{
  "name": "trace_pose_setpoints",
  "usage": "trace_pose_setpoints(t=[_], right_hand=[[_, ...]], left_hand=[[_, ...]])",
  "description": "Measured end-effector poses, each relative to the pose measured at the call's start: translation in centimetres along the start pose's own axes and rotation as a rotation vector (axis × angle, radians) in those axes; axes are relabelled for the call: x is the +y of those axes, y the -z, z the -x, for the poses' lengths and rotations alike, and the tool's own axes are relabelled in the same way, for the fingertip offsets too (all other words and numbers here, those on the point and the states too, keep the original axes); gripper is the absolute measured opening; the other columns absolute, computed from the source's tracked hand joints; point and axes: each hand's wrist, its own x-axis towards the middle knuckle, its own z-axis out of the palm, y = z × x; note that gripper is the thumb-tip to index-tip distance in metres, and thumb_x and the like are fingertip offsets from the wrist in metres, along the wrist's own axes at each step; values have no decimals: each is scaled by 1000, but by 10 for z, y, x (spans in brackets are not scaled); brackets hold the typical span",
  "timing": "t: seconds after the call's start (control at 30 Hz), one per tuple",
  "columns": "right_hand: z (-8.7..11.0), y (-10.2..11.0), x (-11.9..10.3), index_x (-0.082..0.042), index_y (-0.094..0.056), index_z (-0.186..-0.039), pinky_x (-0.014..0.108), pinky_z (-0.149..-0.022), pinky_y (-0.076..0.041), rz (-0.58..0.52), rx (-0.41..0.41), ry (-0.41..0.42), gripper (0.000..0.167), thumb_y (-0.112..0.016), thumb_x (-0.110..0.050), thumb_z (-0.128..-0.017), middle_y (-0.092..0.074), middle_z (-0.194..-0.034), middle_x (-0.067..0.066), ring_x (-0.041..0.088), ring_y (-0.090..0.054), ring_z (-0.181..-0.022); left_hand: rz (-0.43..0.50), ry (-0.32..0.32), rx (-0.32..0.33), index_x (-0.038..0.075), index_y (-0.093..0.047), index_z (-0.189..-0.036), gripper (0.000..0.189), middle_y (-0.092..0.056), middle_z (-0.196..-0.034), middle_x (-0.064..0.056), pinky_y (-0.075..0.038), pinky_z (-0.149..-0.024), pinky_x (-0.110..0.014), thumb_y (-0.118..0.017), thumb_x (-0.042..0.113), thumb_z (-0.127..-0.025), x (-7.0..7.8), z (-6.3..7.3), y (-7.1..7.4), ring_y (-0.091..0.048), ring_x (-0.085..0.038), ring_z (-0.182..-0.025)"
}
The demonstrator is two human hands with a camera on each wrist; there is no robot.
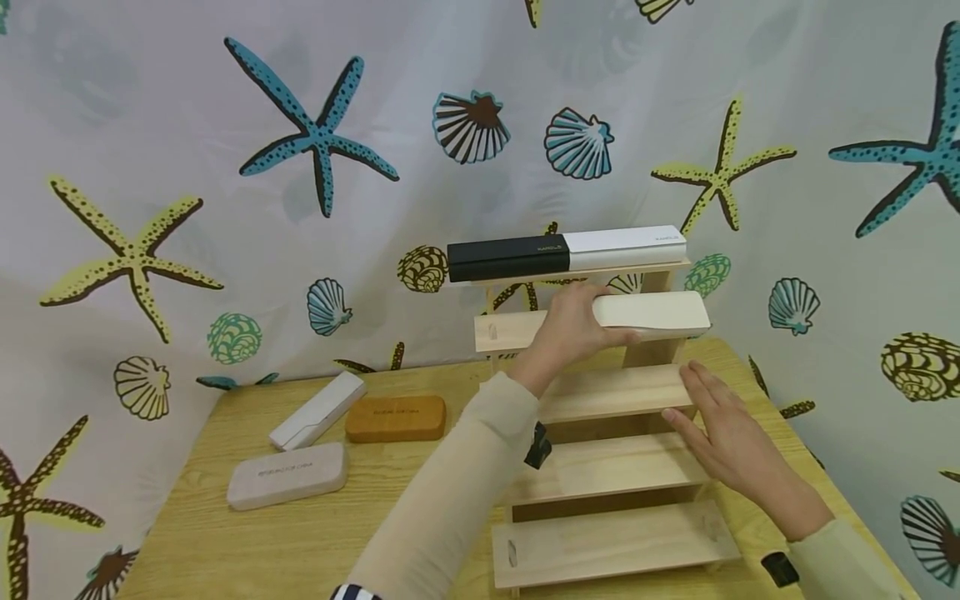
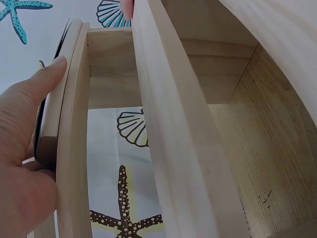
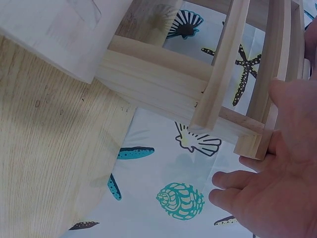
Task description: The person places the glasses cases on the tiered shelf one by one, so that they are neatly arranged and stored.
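Observation:
My left hand (image 1: 570, 329) grips a long white glasses case (image 1: 652, 312) on the second shelf from the top of a stepped wooden rack (image 1: 622, 467). Its thumb lies along the near side of the case, as the left wrist view shows, and the wooden shelf edge runs right beside it. My right hand (image 1: 731, 433) rests with extended fingers at the right end of the third shelf, thumb at the shelf's front edge. On the top shelf, a black case (image 1: 506, 258) and another white case (image 1: 626, 247) lie end to end.
Left of the rack on the wooden table (image 1: 300, 550) lie a slim white case (image 1: 318, 410), an orange-brown case (image 1: 396, 418) and a pale grey case (image 1: 288, 475). A curtain (image 1: 420, 192) with starfish and shells hangs behind. The two lower shelves hold nothing.

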Motion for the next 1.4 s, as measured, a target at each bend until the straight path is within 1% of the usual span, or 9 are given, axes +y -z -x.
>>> trace_pose_setpoints(t=[0.2,0.4,0.5,0.6,0.67,0.8,1.13,1.27,1.4], right_hand=[[-1,-1,0,5,-25,-164,75,-117,-29,2,1,2,76,-53,-42,-111,-26,-168,34,59,-30,-150],[0,0,0,6,-25,-164,75,-117,-28,-5,1,-1,76,-53,-42,-111,-25,-168,34,59,-29,-151],[0,0,0,6,-25,-164,75,-116,-29,-8,3,2,76,-53,-41,-111,-25,-168,34,59,-29,-151],[1,0,0,6,-25,-164,75,-116,-29,-9,7,8,76,-53,-41,-111,-25,-168,35,60,-29,-150],[1,0,0,6,-25,-164,75,-116,-29,-13,6,9,76,-54,-40,-111,-25,-168,35,60,-29,-150],[1,-1,-1,5,-24,-165,76,-115,-29,-16,7,13,76,-54,-40,-111,-25,-168,35,60,-29,-150],[2,0,-2,5,-23,-165,76,-116,-29,-20,3,12,76,-54,-40,-111,-24,-168,34,60,-28,-150],[2,-1,-1,5,-23,-165,76,-115,-29,-18,-1,11,77,-54,-40,-111,-24,-168,34,60,-29,-150],[1,-2,0,5,-23,-165,76,-115,-30,-14,1,15,77,-53,-40,-111,-25,-168,35,60,-29,-150]], left_hand=[[35,0,-9,8,-60,-147,82,-66,-140,-9,-54,-106,-40,-89,50,-83,-7,3,5,-62,-25,-126],[102,-52,16,9,-55,-153,86,-71,-124,-9,-56,-90,-36,-86,51,-85,-21,16,16,-65,-21,-104],[96,-62,15,11,-53,-155,84,-68,-133,-10,-54,-102,-43,-84,52,-88,-28,25,23,-64,-25,-119],[72,-62,27,13,-54,-155,82,-59,-152,-8,-46,-115,-50,-82,52,-89,-33,34,32,-54,-30,-140],[53,-76,36,15,-53,-155,80,-58,-154,-7,-44,-117,-52,-81,52,-90,-37,41,38,-53,-30,-142],[40,-121,93,16,-55,-153,73,-59,-154,-8,-45,-116,-53,-80,48,-92,-45,59,49,-54,-30,-142],[152,-259,272,0,-62,-141,56,-67,-137,-19,-51,-109,-52,-80,23,-93,-83,104,75,-64,-35,-126],[153,-260,333,0,-63,-139,55,-69,-134,-19,-55,-105,-52,-82,21,-92,-104,122,81,-67,-35,-121],[161,-210,362,2,-64,-137,52,-69,-133,-18,-56,-101,-54,-83,17,-91,-125,140,84,-67,-35,-119]])
